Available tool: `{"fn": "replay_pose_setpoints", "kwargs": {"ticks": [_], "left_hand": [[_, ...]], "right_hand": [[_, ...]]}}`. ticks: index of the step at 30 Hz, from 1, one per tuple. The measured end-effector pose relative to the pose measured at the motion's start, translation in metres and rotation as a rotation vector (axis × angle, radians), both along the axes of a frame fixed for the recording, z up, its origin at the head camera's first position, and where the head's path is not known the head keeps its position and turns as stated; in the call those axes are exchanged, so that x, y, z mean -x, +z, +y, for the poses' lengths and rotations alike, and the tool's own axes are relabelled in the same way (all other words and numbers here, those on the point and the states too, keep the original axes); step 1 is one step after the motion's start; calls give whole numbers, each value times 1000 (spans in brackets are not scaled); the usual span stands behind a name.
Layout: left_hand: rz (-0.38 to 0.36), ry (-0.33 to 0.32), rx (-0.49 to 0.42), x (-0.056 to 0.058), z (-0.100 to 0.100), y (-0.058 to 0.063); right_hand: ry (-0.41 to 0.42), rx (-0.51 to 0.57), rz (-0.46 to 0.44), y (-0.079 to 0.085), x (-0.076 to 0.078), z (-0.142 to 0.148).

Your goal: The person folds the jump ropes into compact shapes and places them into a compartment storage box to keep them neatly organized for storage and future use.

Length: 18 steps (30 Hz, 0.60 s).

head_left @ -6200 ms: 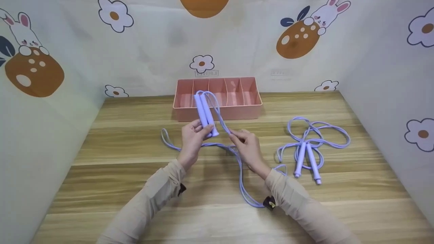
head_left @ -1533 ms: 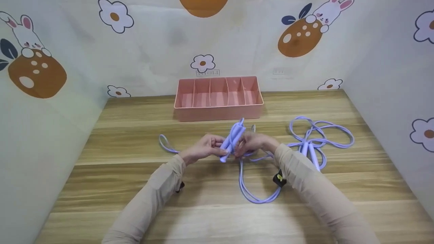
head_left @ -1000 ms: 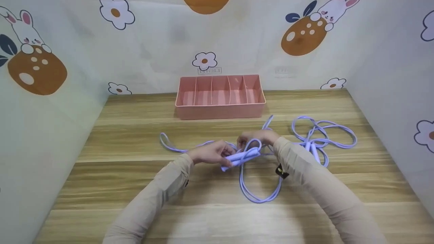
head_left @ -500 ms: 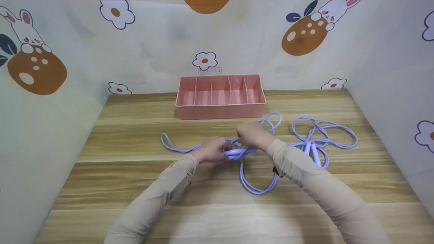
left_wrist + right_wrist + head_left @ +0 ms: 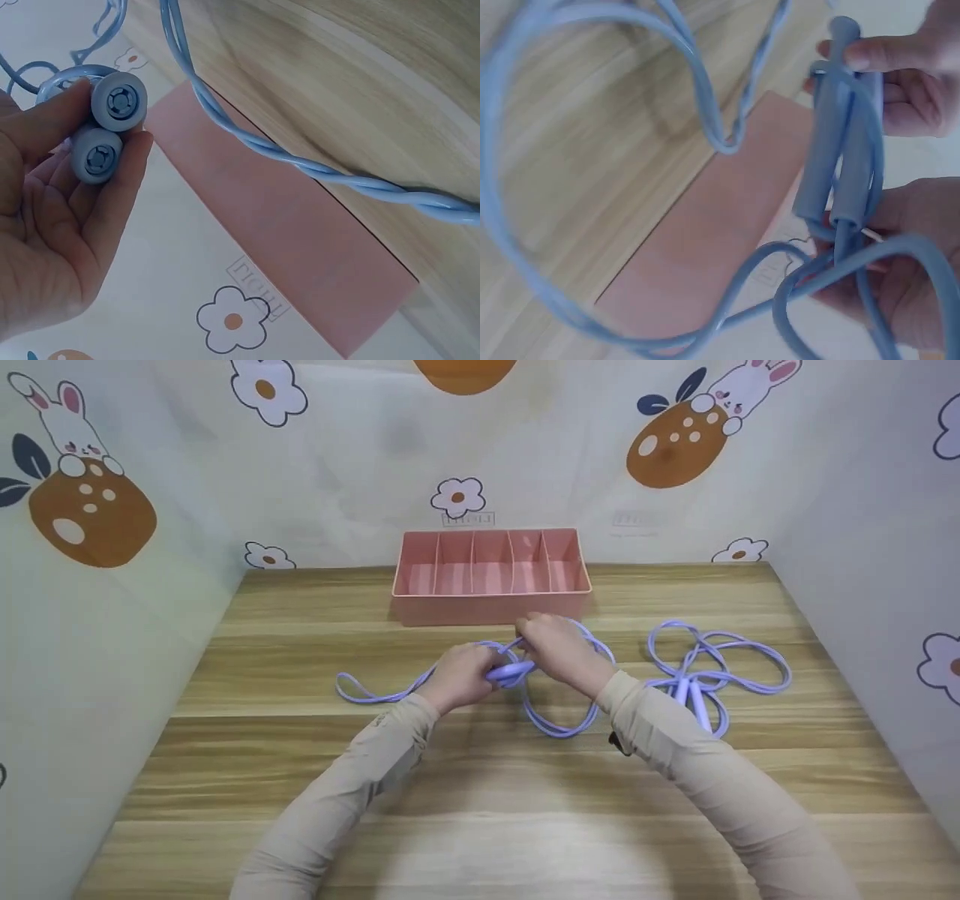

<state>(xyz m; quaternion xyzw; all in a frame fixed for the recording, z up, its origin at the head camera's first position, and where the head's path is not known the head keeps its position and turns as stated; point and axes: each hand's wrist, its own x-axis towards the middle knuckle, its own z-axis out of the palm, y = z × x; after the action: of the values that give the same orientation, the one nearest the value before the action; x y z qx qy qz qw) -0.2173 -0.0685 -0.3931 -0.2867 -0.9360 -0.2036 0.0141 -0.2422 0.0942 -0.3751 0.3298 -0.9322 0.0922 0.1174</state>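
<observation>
In the head view my left hand (image 5: 461, 676) grips both handles (image 5: 512, 672) of a lilac jump rope, side by side and lying sideways. Their round end caps (image 5: 120, 101) show between thumb and fingers in the left wrist view. A strand of cord is wound round the handles (image 5: 829, 135) in the right wrist view. At the handles' other end my right hand (image 5: 562, 651) holds the cord, its fingers partly hidden behind the strands. Doubled cord (image 5: 559, 731) hangs in a loop below the hands, and another loop (image 5: 360, 696) trails left.
A second lilac jump rope (image 5: 697, 701) lies loosely coiled on the wooden table (image 5: 495, 840) to the right. Behind the hands stands a pink box (image 5: 491, 607) with several compartments. Printed cloth walls (image 5: 360, 457) enclose the table's back and sides.
Over these seconds the handles have turned from upright to sideways, and cord has been wound round them. Lately both hands have moved slightly toward the box, pulling the front loop back.
</observation>
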Motion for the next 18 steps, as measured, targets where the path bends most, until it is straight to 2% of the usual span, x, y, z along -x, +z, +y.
{"fn": "replay_pose_setpoints", "kwargs": {"ticks": [4, 6, 8, 10, 12, 14, 16, 18], "left_hand": [[15, 43, -3, 1, 0, -2], [11, 74, -14, 1, 0, -2], [9, 87, -15, 1, 0, 0], [4, 89, -7, 1, 0, 0], [-6, 89, 9, 0, 1, 0], [-18, 86, 23, -1, 1, 0], [-27, 83, 36, -3, 3, 0], [-12, 75, 50, -4, 5, 1]], "right_hand": [[68, 27, 162, -6, -1, 2], [86, 73, 180, -8, -1, 3], [85, 147, 95, -7, 0, 6], [63, 251, -87, -4, 2, 10], [6, 359, -304, -1, 6, 15], [-58, 442, -461, 2, 8, 19], [-96, 471, -492, 3, 9, 22], [-69, 430, -404, 3, 6, 23]]}}
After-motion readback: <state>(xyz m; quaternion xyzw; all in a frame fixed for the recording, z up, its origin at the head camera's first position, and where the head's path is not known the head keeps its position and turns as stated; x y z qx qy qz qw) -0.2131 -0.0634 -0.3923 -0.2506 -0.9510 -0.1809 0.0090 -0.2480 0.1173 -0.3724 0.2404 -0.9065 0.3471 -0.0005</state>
